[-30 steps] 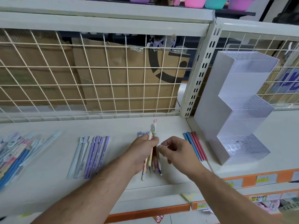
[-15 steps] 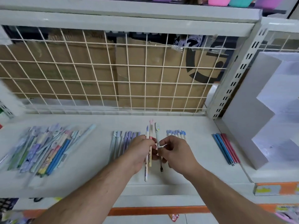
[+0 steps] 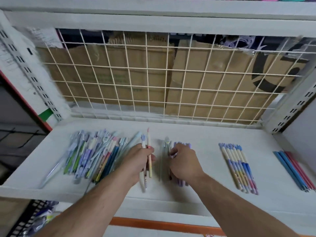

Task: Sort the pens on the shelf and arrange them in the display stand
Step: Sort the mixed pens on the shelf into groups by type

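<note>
- Left grip (image 3: 138, 160): bare hand, fingers curled round a few pens, held above the shelf (image 3: 205, 134) near its middle.
- Held pens: pink-yellow pen (image 3: 149, 151) and white pen (image 3: 143, 142) w/ a blue-purple topper; tops point to the far side, lower ends stick out on the near side of the hand.
- Right grip (image 3: 185, 164): just right of the left one, apart from it, fingers curled, palm down.
- Pale pen (image 3: 166, 144) lies along the thumb side of the right grip; pic is blurred, can't tell if it's pinched or only touched.
- Purple pens (image 3: 182, 144): under the right grip, tops showing on the far side, ends on the near side.
- Mixed pile (image 3: 95, 156) of pens, many colours, unsorted, on the left part of the shelf, reaching to the left grip.
- Sorted row (image 3: 239, 168): white-blue-pink pens side by side, right of the right grip, well apart from it.
- Blue & pink pens (image 3: 294, 170): tight row at the far-right edge of view.
- Wire grid (image 3: 153, 74) at the back of the shelf, cardboard (image 3: 136, 65) behind it.
- Orange strip (image 3: 153, 224) on the shelf's near edge.
</note>
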Available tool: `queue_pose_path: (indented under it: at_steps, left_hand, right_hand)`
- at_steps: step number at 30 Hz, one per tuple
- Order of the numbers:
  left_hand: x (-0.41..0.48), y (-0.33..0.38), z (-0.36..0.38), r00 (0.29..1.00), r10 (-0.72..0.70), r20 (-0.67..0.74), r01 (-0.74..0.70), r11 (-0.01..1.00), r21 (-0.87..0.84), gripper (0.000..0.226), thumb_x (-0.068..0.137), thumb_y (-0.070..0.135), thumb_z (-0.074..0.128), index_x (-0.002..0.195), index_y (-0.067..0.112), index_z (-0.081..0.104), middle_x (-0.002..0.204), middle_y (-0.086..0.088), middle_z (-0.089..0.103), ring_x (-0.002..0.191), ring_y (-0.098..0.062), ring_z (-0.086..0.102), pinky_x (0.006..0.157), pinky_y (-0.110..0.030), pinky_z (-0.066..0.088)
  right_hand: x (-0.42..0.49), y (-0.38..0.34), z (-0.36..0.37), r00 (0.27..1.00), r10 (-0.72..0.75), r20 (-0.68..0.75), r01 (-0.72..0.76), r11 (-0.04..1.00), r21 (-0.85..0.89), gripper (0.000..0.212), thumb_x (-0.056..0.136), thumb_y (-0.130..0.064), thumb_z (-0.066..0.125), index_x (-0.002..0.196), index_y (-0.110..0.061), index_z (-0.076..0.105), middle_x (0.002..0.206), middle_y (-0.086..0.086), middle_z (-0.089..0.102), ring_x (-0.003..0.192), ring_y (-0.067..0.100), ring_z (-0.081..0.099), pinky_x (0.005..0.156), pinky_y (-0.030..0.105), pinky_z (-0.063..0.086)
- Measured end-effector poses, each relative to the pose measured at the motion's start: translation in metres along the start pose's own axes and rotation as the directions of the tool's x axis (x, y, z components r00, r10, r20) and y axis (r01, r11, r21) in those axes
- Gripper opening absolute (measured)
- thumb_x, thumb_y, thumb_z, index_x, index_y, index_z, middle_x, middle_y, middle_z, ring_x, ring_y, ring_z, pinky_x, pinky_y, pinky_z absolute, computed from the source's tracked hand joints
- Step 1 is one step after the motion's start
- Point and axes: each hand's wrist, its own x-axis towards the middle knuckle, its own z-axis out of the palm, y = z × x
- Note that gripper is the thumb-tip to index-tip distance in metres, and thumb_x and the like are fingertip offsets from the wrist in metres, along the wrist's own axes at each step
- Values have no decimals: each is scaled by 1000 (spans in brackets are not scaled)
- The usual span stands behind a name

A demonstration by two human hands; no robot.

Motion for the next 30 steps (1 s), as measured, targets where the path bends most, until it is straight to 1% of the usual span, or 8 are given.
queue_pose_path:
  at_steps: [3, 6, 9, 12, 16, 21, 26, 30]
  left_hand:
    - [4, 3, -11, 999, -30, 27, 30, 999, -21, 4, 94, 9, 61, 90, 11, 60, 69, -7, 51, 60, -20, 50, 62, -31, 47]
    - [7, 5, -16, 994, -50, 94, 54, 998, -42, 5, 94, 6, 60, 91, 10, 60, 67, -6, 50, 52, -16, 51, 55, -28, 51]
    - [10, 7, -18, 979, -68, 191, 80, 995, -59, 8, 95, 5, 57, 94, 9, 65, 77, -11, 59, 62, -21, 59, 65, -33, 52]
    - [14, 7, -19, 962, -73, 262, 95, 993, -71, 12, 91, 0, 59, 90, 10, 66, 78, -9, 67, 70, -26, 64, 76, -45, 59]
    - [17, 7, -18, 947, -48, 319, 65, 997, -42, 13, 91, 1, 61, 103, 2, 67, 85, -13, 70, 74, -28, 66, 76, -46, 61]
    - [16, 11, -7, 947, -61, 315, 87, 994, -69, 19, 99, 10, 52, 105, -2, 65, 64, -7, 53, 58, -24, 59, 66, -44, 61]
    - [14, 16, 18, 951, -68, 302, 90, 994, -59, 7, 94, 4, 53, 98, 1, 58, 57, -7, 44, 48, -20, 44, 50, -35, 55]
    - [15, 15, 38, 953, -42, 300, 43, 999, 1, 26, 87, -8, 43, 105, -6, 61, 79, -15, 59, 69, -27, 55, 69, -40, 58]
  right_hand:
    - [2, -5, 5, 998, 52, -36, -55, 994, -92, 46, 90, -1, 42, 134, -2, 54, 150, 20, 43, 144, 30, 36, 117, 42, 33]
    - [1, -9, 10, 994, 24, -108, -31, 998, -60, 27, 87, -5, 51, 109, -9, 66, 124, 16, 62, 125, 26, 51, 111, 38, 39]
    - [-3, -17, 13, 994, -46, -95, 55, 995, 89, 4, 86, -21, 67, 84, -22, 64, 75, -6, 66, 70, 4, 61, 74, 23, 51]
    - [-10, -25, 15, 999, -42, -6, 42, 954, 296, 13, 85, -24, 75, 90, -16, 65, 68, -1, 70, 49, 9, 60, 47, 26, 48]
    - [-12, -24, 17, 999, -33, -32, 42, 948, 314, 18, 84, -24, 78, 93, -16, 65, 73, 1, 72, 55, 11, 63, 53, 25, 48]
    - [-11, -11, 11, 993, -11, -116, 42, 962, 271, 8, 85, -23, 73, 88, -21, 66, 71, 1, 73, 58, 10, 64, 67, 28, 53]
    - [-14, 7, -7, 987, 39, -155, 7, 957, 290, 7, 83, -17, 72, 85, -19, 67, 68, -1, 70, 50, 7, 59, 54, 22, 45]
    - [-17, 26, -24, 986, 60, -153, 4, 923, 386, 6, 83, -11, 71, 85, -12, 67, 66, 5, 70, 47, 18, 60, 52, 31, 48]
